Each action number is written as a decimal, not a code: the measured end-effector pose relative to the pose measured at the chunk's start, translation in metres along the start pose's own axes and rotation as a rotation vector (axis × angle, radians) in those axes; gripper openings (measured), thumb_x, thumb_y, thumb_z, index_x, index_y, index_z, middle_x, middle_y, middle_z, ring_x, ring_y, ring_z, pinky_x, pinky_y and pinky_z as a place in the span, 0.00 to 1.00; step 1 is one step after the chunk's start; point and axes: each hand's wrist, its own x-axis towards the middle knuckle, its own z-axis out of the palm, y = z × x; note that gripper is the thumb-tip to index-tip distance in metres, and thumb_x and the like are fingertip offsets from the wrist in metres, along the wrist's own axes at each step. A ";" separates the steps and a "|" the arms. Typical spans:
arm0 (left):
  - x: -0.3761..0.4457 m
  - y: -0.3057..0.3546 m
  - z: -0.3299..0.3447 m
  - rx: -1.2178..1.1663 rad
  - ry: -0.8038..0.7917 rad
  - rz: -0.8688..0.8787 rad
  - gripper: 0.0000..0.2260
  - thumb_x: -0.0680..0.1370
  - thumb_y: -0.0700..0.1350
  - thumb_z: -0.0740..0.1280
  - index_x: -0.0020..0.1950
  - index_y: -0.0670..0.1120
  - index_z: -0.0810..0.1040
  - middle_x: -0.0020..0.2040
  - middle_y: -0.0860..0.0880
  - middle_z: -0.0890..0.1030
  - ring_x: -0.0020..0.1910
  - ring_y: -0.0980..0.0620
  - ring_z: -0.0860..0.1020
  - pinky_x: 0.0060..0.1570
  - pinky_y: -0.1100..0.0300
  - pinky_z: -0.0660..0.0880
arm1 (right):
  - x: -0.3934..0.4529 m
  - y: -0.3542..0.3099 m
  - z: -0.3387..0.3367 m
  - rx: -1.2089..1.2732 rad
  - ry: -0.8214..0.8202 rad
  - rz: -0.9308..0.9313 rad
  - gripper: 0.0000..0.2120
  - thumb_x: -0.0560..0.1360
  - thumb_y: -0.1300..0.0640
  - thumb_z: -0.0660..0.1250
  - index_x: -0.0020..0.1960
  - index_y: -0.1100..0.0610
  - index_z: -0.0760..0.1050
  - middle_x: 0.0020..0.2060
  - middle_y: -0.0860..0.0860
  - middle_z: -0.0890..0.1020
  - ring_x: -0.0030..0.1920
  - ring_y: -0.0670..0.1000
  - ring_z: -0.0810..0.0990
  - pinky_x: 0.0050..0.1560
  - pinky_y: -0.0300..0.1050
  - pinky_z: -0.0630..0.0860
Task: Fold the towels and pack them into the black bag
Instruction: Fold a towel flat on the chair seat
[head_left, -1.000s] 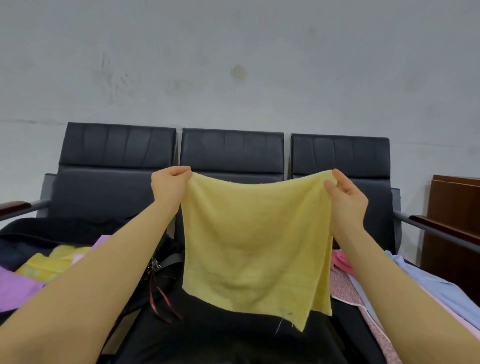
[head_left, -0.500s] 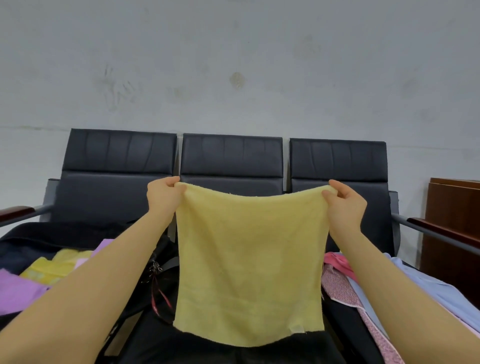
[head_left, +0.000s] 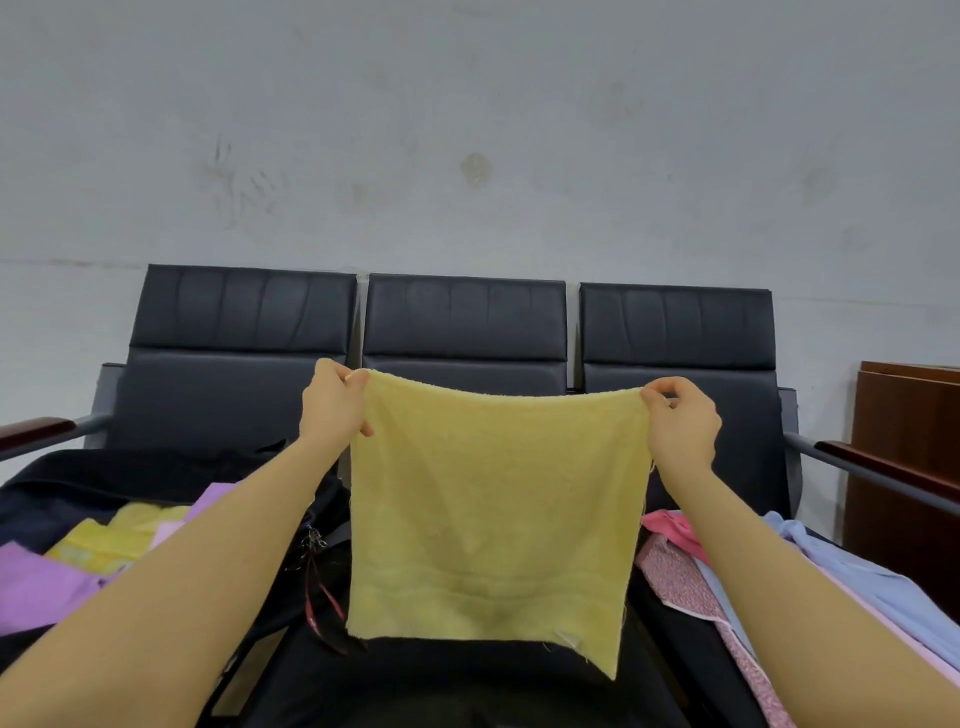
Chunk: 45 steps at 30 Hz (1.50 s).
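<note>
Just yellow towel (head_left: 493, 514) hanging upright

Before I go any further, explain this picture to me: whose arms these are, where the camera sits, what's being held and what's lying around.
No machine here: these are a person's two bare arms, seen from a camera worn on their head, looking forward and down. The left hand and right hand each pinch a top corner of a yellow towel, holding it spread out and hanging in the air. Behind it stands a row of three black seats against a grey wall. On the left, purple and yellow cloths lie on something black, probably the black bag. On the right lie pink, patterned and light blue cloths.
</note>
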 end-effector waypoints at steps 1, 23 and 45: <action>0.001 0.003 -0.001 -0.041 0.008 0.003 0.07 0.81 0.45 0.59 0.54 0.42 0.69 0.39 0.43 0.78 0.27 0.50 0.77 0.31 0.57 0.70 | 0.001 -0.003 0.000 0.038 0.011 0.009 0.05 0.79 0.59 0.62 0.49 0.55 0.77 0.46 0.54 0.80 0.42 0.55 0.79 0.43 0.50 0.76; -0.015 0.000 -0.019 -0.156 0.122 0.006 0.07 0.80 0.46 0.64 0.47 0.42 0.76 0.35 0.48 0.76 0.26 0.53 0.74 0.33 0.60 0.72 | -0.015 -0.010 -0.014 0.191 0.022 0.043 0.06 0.80 0.59 0.61 0.52 0.60 0.75 0.32 0.55 0.80 0.22 0.43 0.77 0.31 0.36 0.74; -0.012 -0.048 0.024 -0.285 0.031 -0.165 0.10 0.80 0.47 0.64 0.47 0.42 0.78 0.32 0.48 0.77 0.37 0.44 0.81 0.49 0.47 0.78 | -0.005 0.046 0.004 0.262 -0.077 0.178 0.06 0.80 0.57 0.62 0.44 0.52 0.72 0.42 0.50 0.79 0.41 0.49 0.82 0.50 0.52 0.79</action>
